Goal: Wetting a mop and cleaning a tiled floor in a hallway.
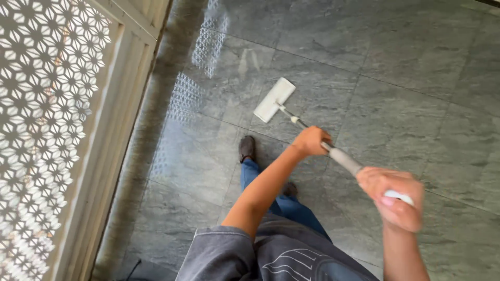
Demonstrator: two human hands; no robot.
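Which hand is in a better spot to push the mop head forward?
The left hand. It grips the mop handle lower down, closer to the white mop head on the floor. The right hand holds the top end.

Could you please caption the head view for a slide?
Both hands, left and right, grip a mop on the grey floor.

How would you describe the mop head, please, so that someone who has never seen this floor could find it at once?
Start from the patterned lattice screen on the left and look across the glossy grey stone floor. Ahead of the dark shoe lies the mop head, a flat white rectangle at the low end of the pole gripped by both hands. It is the only white thing on the floor.
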